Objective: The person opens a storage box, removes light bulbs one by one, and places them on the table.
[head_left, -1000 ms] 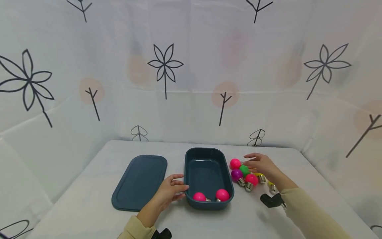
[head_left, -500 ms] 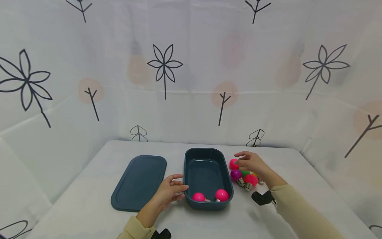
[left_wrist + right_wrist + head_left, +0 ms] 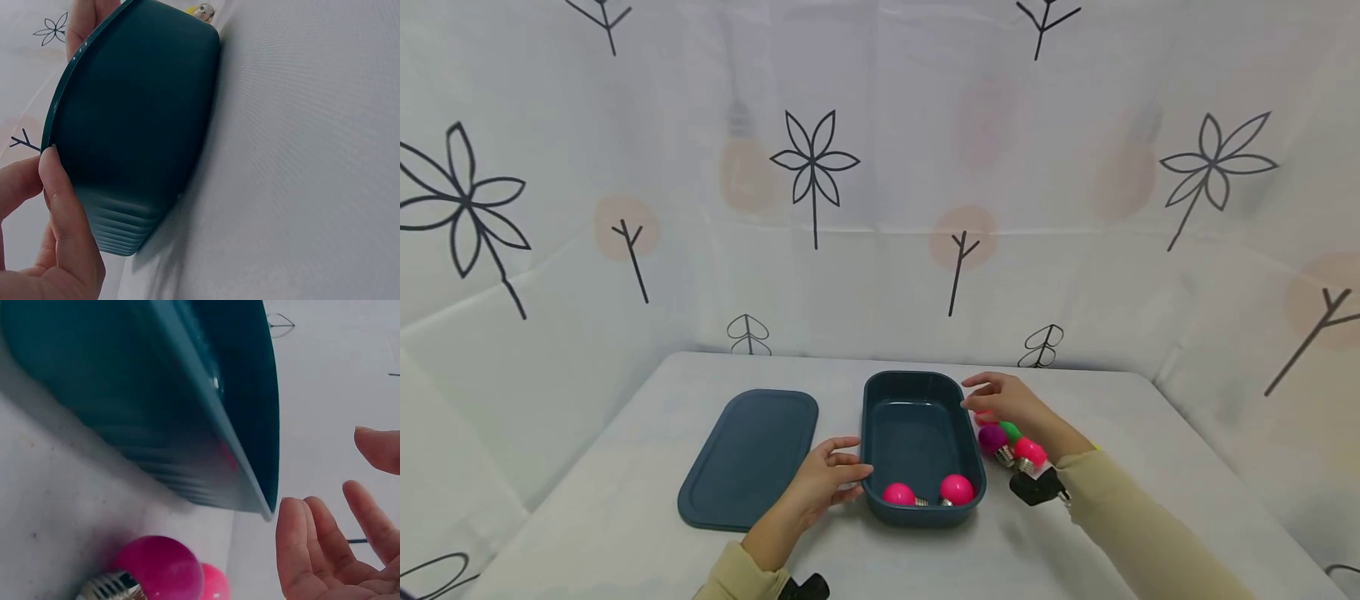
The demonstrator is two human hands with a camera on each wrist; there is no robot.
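Observation:
A dark teal rectangular tub stands mid-table with two pink light bulbs, one bulb and another bulb, lying at its near end. My left hand holds the tub's left rim, one fingertip over the edge and another against the outer wall. My right hand is up at the tub's far right side, over the bulb pile. In the right wrist view its fingers are spread beside the rim, with nothing in them. Below it are a purple bulb, a green bulb and a pink bulb.
A matching flat lid lies left of the tub on the white table. A bit of yellow shows past the right sleeve. A white patterned curtain hangs behind the table. Black camera mounts sit at both wrists.
My right hand has moved left across the loose bulbs to the tub's far right rim; its forearm now hides most of the yellow bulbs. The left hand has kept its place.

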